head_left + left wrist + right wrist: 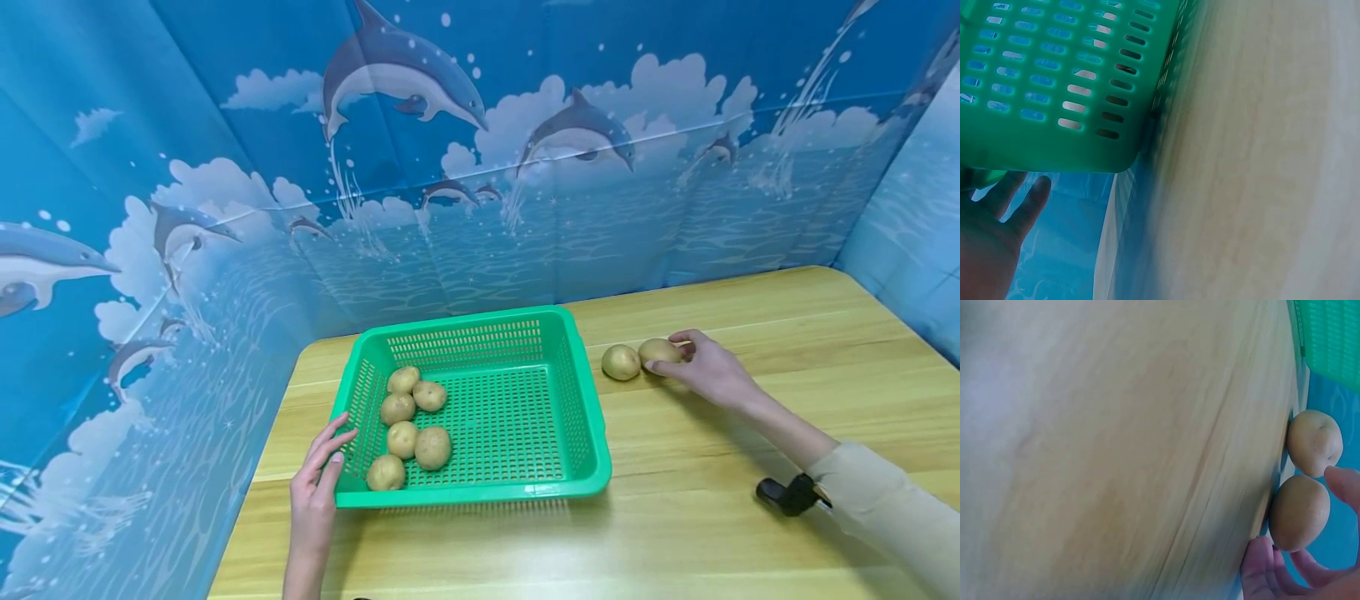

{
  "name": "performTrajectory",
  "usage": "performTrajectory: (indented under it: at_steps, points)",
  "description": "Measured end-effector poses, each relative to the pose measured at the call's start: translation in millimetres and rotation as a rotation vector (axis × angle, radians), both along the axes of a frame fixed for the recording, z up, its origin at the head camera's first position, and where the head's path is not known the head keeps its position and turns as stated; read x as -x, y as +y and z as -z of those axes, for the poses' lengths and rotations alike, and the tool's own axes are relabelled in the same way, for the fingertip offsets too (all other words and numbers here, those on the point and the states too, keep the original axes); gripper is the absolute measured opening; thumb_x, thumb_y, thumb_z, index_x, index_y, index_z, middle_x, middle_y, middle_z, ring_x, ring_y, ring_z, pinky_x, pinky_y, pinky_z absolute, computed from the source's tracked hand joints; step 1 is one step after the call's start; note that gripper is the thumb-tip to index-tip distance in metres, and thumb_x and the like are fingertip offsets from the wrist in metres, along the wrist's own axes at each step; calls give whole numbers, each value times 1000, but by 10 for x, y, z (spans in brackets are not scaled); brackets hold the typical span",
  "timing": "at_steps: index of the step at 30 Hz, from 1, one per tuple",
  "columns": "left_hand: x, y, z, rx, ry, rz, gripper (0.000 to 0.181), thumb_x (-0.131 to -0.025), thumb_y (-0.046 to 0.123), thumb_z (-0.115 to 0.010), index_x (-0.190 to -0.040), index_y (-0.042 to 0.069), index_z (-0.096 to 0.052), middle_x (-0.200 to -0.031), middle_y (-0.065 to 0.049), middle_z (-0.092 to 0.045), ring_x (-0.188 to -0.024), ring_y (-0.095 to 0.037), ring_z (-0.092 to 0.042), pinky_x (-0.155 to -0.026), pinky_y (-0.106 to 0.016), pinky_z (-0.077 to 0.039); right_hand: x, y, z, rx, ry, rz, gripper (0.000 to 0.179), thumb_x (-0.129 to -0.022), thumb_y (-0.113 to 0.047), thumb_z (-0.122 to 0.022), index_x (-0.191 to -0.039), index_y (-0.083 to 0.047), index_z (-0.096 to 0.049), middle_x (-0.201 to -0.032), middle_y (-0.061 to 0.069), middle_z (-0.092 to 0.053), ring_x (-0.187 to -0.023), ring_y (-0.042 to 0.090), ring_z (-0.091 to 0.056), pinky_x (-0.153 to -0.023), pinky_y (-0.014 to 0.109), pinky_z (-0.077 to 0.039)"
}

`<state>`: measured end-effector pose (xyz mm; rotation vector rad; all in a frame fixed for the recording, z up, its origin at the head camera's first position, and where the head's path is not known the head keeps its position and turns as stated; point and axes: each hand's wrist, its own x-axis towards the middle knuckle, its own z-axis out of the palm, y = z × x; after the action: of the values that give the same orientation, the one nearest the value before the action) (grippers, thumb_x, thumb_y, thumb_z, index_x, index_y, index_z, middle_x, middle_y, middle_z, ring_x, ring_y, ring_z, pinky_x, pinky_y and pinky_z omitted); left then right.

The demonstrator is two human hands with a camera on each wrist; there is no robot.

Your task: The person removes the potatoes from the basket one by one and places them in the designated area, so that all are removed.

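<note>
In the head view my right hand [708, 367] has its thumb and fingers around a potato [660, 353] on the table, right of the basket. A second potato [621, 362] sits close beside it. The right wrist view shows the thumb at the upper side of the held potato [1299, 513] and the fingers below it. My left hand [315, 483] rests at the left rim of a green plastic basket [472, 497], its fingers fairly straight. Several potatoes [432, 448] lie inside, gathered toward the basket's left side. In the left wrist view, fingers [1030, 206] extend beside the basket wall.
The wooden table [712, 517] carries the basket and the loose potatoes. Behind and to the left hangs a blue curtain [465, 250] printed with dolphins. A black device [787, 494] sits by the right sleeve.
</note>
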<state>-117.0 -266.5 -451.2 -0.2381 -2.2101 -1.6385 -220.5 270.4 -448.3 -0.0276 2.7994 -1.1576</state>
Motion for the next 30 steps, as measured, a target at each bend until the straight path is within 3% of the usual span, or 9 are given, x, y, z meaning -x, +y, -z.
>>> performTrajectory:
  at_steps: [11, 20, 26, 30]
  points:
    - [-7, 13, -16, 9, 2, -2, 28, -101, -1, -45, -122, -6, -63, -144, -7, -51, -140, -22, -37, -110, -25, -29, -91, 73, -62, 25, 31, -4, 83, -93, -51, -63, -143, 9, -35, -133, 34, -47, -116, 51, -50, -82, 53, -49]
    - [-6, 21, -18, 12, -4, -4, 29, -101, 0, -45, -122, -6, -64, -145, -8, -50, -140, -21, -37, -109, -24, -29, -257, 47, -110, -3, 166, 7, 69, -94, -45, -64, -139, 4, -45, -134, 28, -50, -105, 39, -59, -71, 44, -52]
    - [0, 15, -11, 13, -2, -10, 28, -102, 1, -45, -121, -7, -64, -144, -9, -50, -140, -22, -37, -109, -23, -30, -353, -57, -221, -39, 259, -22, 59, -94, -39, -66, -136, 0, -51, -132, 23, -54, -106, 40, -59, -73, 52, -52]
    - [4, 9, -1, 8, 5, -7, 28, -102, 1, -45, -121, -7, -64, -144, -9, -51, -139, -22, -37, -109, -24, -30, -406, -167, -311, -59, 276, -63, 58, -94, -38, -67, -136, 0, -53, -129, 23, -57, -106, 41, -60, -74, 54, -52]
